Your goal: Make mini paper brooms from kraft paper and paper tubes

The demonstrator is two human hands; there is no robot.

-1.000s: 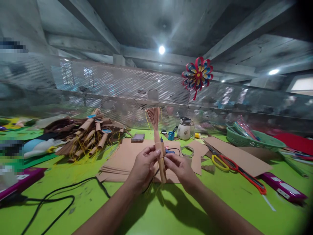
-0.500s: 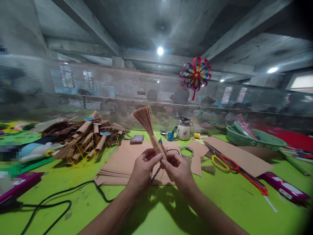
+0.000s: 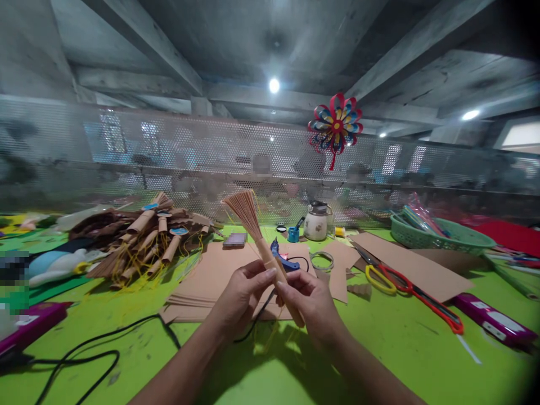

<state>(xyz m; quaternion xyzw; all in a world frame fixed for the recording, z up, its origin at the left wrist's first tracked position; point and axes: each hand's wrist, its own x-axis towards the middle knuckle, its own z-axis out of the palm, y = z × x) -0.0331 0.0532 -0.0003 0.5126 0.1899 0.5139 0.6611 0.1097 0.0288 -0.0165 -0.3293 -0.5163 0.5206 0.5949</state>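
The left hand (image 3: 241, 295) and the right hand (image 3: 314, 309) hold a small brown paper broom (image 3: 264, 252) between them, above the green desk (image 3: 375, 354) and in front of a stack of brown paper sheets (image 3: 200, 281). The broom tilts, its pleated head up and to the left, its rolled handle running down to the right. The left grip is closed in a pinch on the handle, thumb laid against it. The right grip is also pinched closed on the handle, just below the left thumb. Yellow thread hangs from the broom, though it is too fine to tell whether the fingertips have hold of it as well.

Just behind the handle lies a blue glue gun (image 3: 290, 264), partly hidden. To the left is a heap of similar brooms (image 3: 147, 239) with yellow threads among them. Beyond the sheets stand a small blue pot (image 3: 293, 234) and a pale jug (image 3: 316, 223). To the right lie scissors (image 3: 432, 305) with red and yellow handles, near a purple box (image 3: 491, 319). A green basket (image 3: 458, 243) sits further back.
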